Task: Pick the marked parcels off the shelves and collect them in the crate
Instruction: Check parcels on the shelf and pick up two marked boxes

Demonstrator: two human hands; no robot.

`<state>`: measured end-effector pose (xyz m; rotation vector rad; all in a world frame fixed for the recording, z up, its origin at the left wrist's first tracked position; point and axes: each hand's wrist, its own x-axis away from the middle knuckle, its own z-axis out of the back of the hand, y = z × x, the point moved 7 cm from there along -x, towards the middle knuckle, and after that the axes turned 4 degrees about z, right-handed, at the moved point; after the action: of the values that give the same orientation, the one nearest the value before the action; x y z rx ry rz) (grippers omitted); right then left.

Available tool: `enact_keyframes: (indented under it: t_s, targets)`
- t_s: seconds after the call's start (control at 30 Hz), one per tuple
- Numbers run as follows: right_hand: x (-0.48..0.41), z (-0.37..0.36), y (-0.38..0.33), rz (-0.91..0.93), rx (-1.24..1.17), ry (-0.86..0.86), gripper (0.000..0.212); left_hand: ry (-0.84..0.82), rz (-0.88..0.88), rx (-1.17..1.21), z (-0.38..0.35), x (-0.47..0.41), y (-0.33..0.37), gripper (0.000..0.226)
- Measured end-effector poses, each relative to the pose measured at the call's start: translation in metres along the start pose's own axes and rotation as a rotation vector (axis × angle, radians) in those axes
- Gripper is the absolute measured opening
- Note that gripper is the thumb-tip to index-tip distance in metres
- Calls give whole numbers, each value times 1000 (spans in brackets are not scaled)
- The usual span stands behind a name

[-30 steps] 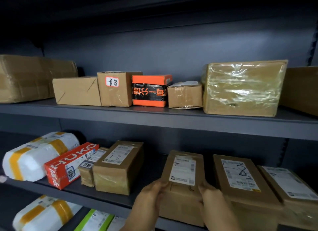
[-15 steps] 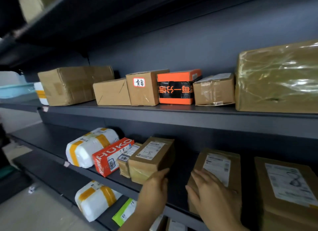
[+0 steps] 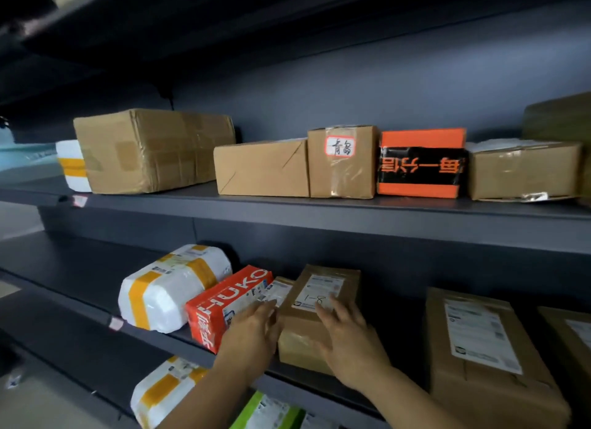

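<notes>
A small box (image 3: 282,288) shows only a strip of its labelled top between the red box (image 3: 224,304) and the marked box (image 3: 297,332). Label print is too blurred to read, apart from a handwritten "1-8" on the marked box. The frame's right edge cuts off a brown parcel (image 3: 572,336), and its bottom edge cuts off a green one (image 3: 265,409). The marked box stands at the front edge of the middle shelf (image 3: 64,268). The left grip (image 3: 252,336), fingers straight and together, lies against its left front corner, hiding it. The right grip (image 3: 348,339), fingers spread flat, rests on its top, fingertips on the label. Neither curls round it.
</notes>
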<state>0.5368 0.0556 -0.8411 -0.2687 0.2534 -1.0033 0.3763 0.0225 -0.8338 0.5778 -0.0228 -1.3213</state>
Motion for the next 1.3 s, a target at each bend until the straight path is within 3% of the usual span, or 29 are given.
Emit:
enact_keyframes:
  t_s: [0.23,0.37,0.47,0.57,0.67,0.77,0.97,1.07,1.3]
  targets:
    - [22,-16,14,-241,-100,225,63,-189,-146,243,-24,-30,10,46]
    - [38,-8,23,-435,-162,305,44,-312,-18,372,-45,-32,20,46]
    - [50,4,40,-658,-331,409,38,-541,50,591,-72,-29,28,41]
    - [53,2,59,-808,-595,362,71,-819,155,757,-79,-20,31,33]
    - [47,-6,61,-807,-729,273,55,-998,237,908,-84,-11,27,49]
    - [52,-2,56,-754,-686,297,49,-949,238,1002,-82,-11,25,64]
    - [64,4,41,-559,-639,491,76,-687,-68,953,-60,-21,34,87]
    - [69,5,36,-511,-611,567,80,-596,-141,938,-56,-20,32,94]
    - [80,-2,40,-529,-577,462,79,-585,-124,927,-63,4,26,92]
